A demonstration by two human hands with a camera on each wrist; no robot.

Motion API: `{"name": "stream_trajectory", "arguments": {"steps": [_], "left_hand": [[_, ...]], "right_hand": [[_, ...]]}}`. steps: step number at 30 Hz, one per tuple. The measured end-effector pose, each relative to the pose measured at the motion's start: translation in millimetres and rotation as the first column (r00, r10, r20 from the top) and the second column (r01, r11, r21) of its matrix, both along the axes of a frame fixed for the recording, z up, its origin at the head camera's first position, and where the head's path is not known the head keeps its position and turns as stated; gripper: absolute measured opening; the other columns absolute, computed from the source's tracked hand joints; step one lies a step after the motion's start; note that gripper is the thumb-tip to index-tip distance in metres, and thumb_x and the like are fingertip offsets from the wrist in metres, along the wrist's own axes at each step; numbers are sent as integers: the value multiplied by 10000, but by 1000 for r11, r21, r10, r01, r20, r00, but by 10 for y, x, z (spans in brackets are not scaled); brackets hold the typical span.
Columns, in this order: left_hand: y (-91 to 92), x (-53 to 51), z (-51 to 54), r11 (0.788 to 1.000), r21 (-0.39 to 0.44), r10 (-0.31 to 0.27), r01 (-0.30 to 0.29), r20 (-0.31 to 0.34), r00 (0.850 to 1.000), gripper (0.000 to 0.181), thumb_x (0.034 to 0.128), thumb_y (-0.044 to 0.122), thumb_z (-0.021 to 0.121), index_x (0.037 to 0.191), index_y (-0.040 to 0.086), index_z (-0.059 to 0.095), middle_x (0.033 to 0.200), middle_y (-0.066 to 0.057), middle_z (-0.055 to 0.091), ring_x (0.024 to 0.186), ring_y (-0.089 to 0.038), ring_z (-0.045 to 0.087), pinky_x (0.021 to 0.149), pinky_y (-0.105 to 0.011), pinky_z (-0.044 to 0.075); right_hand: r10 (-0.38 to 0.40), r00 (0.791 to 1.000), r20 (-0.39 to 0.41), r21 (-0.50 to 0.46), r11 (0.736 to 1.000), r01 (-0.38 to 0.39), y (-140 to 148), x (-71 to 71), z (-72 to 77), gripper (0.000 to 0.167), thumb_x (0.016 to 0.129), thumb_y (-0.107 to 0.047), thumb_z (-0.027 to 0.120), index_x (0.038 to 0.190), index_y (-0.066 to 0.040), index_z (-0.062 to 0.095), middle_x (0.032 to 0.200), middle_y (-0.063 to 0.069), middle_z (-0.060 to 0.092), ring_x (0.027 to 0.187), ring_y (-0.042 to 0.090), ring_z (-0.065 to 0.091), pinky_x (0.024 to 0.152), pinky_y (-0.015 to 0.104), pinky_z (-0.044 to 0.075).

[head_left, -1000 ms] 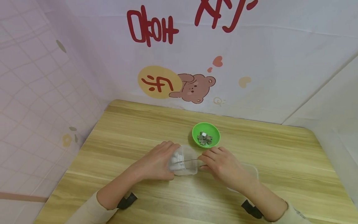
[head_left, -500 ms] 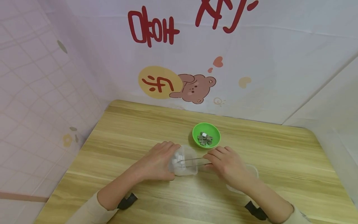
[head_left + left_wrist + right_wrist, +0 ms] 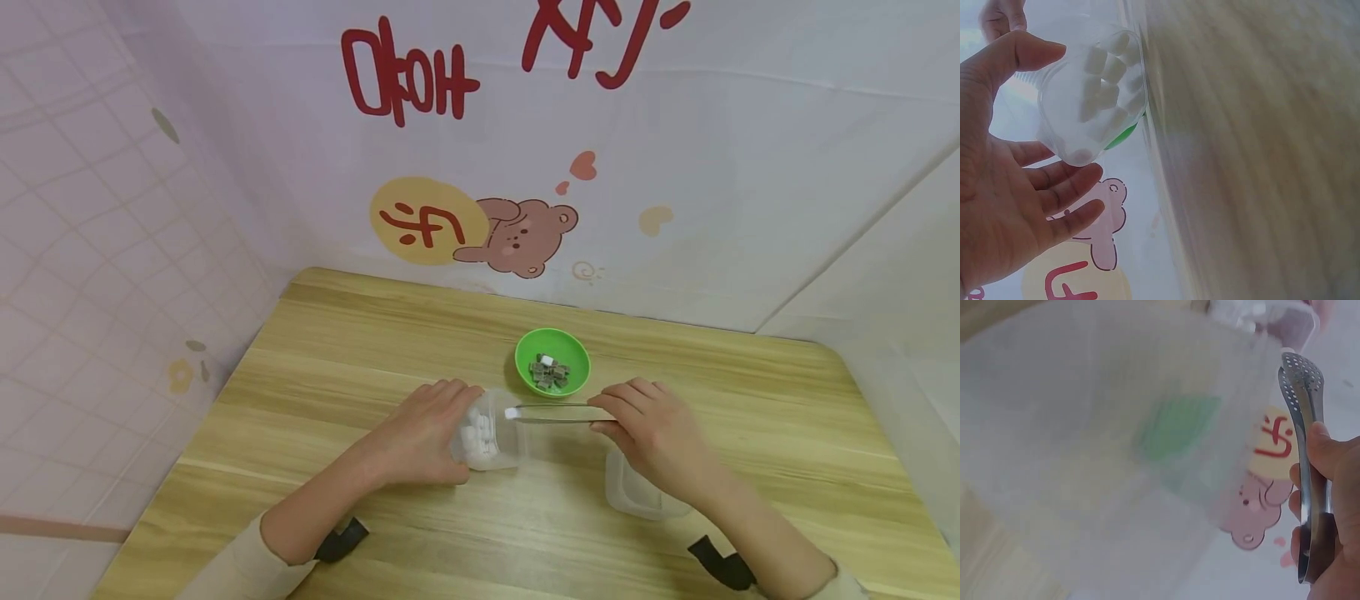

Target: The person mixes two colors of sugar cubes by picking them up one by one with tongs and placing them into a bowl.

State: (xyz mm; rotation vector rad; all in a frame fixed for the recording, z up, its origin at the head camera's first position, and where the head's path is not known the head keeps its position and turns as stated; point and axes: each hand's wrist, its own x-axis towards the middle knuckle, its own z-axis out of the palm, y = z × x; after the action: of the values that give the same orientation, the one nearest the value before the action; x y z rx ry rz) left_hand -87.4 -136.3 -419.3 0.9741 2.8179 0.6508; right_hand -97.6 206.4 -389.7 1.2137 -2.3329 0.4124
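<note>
My left hand (image 3: 423, 433) grips a clear plastic container (image 3: 512, 454) tipped on its side, its mouth facing right. In the left wrist view, several white cubes (image 3: 1109, 95) lie inside the container (image 3: 1060, 112), with my thumb and fingers around it. My right hand (image 3: 648, 429) holds metal tongs (image 3: 1305, 487) with perforated heads. Between the tong tips is one white cube (image 3: 512, 413), at the container's mouth. Behind the hands stands a green bowl (image 3: 573, 350) with several grey-brown pieces and one white piece (image 3: 547, 361).
A second clear container (image 3: 630, 496) stands under my right forearm. Blurred translucent plastic (image 3: 1085, 425) fills much of the right wrist view. The wood-grain table (image 3: 360, 342) meets a printed cloth wall (image 3: 690, 167) at the back.
My right hand has drawn the tongs rightward from inside the container, now with a white cube at their tips. The left hand and its container have stayed in place.
</note>
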Motion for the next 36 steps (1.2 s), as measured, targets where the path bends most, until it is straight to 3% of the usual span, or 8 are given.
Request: {"name": "stream_trajectory", "arguments": {"steps": [9, 17, 25, 36], "left_hand": [[-1, -2, -19, 1000, 8, 1, -1, 1, 1000, 910, 650, 324, 867, 1446, 64, 509, 1268, -34, 585, 1155, -207, 535, 1021, -435, 454], [2, 2, -5, 1000, 7, 4, -4, 14, 1000, 905, 654, 317, 857, 1450, 67, 507, 1270, -32, 580, 1161, -211, 532, 1009, -434, 453], [4, 5, -11, 1000, 4, 8, -8, 31, 999, 909, 659, 315, 861, 1459, 79, 500, 1287, -29, 574, 1179, -206, 523, 1004, -432, 451], [-5, -5, 14, 1000, 16, -1, 0, 25, 1000, 901, 664, 310, 862, 1455, 71, 505, 1283, -39, 576, 1174, -217, 530, 1029, -451, 448]], "right_hand": [[-63, 998, 0, -40, 997, 62, 224, -204, 83, 474, 1113, -404, 472, 1072, -11, 733, 978, 54, 719, 856, 255, 649, 738, 406, 521], [-128, 992, -19, -46, 991, 127, 336, -334, 37, 569, 1102, -471, 453, 1116, 31, 720, 980, 131, 715, 873, 336, 636, 734, 487, 526], [-110, 993, -28, -40, 993, 109, 308, -290, 39, 556, 1096, -478, 475, 1127, 16, 728, 988, 112, 728, 860, 318, 652, 707, 470, 533], [-26, 1000, -2, -9, 1000, 26, 90, -49, 117, 495, 1112, -438, 456, 1090, -29, 734, 1005, 36, 728, 878, 241, 662, 752, 430, 536]]}}
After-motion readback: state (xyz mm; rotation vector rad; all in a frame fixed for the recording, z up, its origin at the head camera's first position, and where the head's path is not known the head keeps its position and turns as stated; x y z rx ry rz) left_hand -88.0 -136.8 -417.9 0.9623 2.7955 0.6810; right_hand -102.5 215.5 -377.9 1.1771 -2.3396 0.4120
